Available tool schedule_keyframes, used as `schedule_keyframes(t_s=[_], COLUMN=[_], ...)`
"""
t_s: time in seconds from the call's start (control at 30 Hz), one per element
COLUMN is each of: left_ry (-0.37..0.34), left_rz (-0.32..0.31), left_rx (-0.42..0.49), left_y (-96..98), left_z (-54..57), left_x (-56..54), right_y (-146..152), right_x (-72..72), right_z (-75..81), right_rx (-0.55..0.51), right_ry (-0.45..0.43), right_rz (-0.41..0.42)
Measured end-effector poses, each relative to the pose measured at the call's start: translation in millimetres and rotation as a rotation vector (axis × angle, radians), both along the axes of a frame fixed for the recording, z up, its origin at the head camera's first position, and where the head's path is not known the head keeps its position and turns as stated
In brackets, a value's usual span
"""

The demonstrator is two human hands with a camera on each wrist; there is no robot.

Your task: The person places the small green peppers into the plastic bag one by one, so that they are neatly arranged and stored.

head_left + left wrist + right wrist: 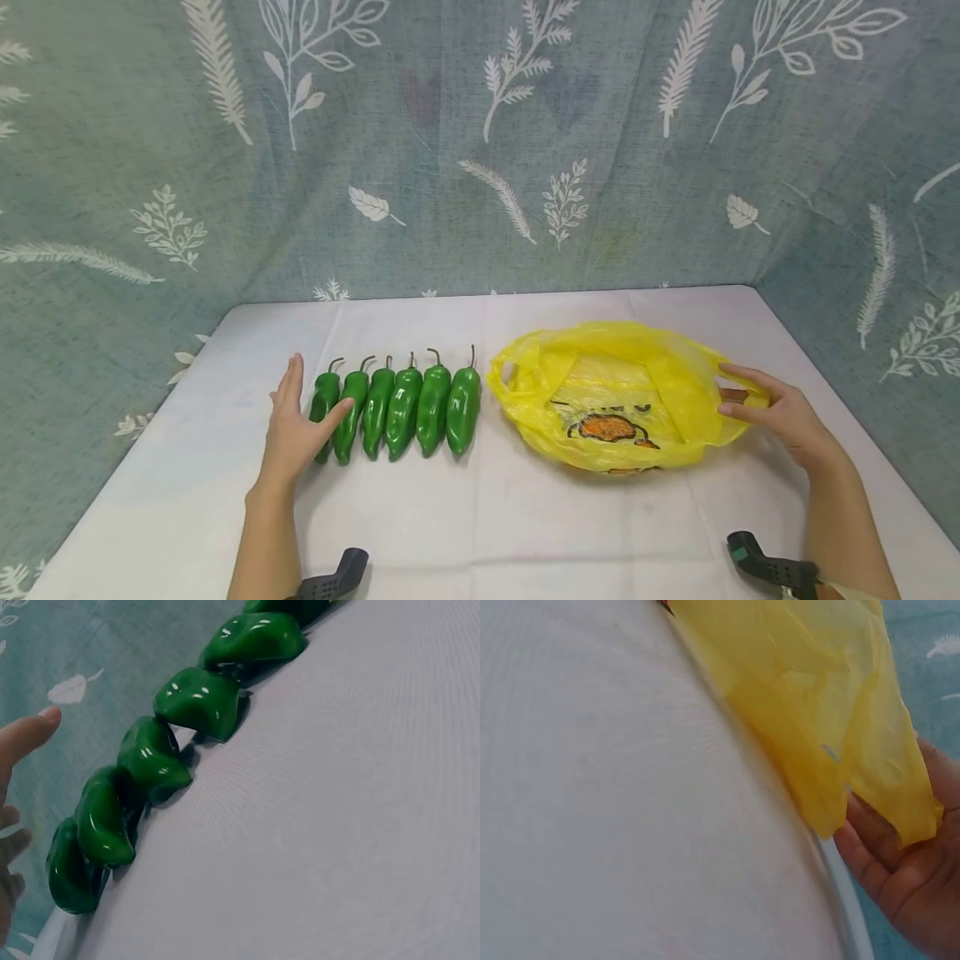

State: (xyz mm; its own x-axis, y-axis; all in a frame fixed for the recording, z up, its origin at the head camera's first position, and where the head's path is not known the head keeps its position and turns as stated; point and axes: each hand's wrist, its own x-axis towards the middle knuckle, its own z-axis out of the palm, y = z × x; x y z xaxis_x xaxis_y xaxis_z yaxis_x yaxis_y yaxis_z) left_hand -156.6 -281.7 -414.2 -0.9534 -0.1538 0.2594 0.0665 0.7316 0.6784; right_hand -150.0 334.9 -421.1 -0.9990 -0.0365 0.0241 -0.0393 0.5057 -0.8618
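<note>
Several glossy green chili peppers (404,414) lie side by side in a row on the white cloth, their stems pointing away from me. My left hand (295,425) is at the left end of this row, with fingers extended and thumb spread. The thumb overlaps the leftmost peppers in the head view, while the left wrist view shows it apart from the green peppers (101,817). To the right sits a crumpled yellow plastic bag (622,367), its mouth spread wide. My right hand (787,417) touches its right handle (885,772) with loosely extended fingers, some showing through the handle hole.
White cloth covers the table (525,533). Behind it and along both sides hangs a grey-green curtain (435,208) with white leaf prints. Each wrist wears a black strap-mounted device (772,567). The bag's printed front faces me.
</note>
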Motion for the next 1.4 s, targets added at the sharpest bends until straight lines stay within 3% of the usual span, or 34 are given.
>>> schedule_keyframes(t_s=[0.23, 0.37, 0.5, 0.83, 1.4], left_ry=[-0.038, -0.059, -0.084, -0.151, -0.137], left_rz=[0.029, 0.034, 0.041, 0.069, 0.041], left_rx=[0.130, 0.223, 0.261, 0.168, 0.112], left_y=[-5.5, -8.6, -11.3, -13.2, -12.0], left_z=[-15.8, -22.2, -26.8, -30.4, -32.0], left_x=[-4.3, -3.4, -1.8, -0.9, -0.4], right_y=[4.8, 7.1, 7.3, 5.1, 5.9], right_x=[-1.2, -0.2, 1.1, 3.7, 3.7], right_z=[-13.1, -22.8, -30.2, -34.1, -35.9], right_rx=[0.048, 0.012, -0.018, -0.141, -0.074], right_ry=[-0.099, -0.129, -0.134, -0.065, -0.092], right_rz=[-0.061, -0.094, -0.127, -0.154, -0.159])
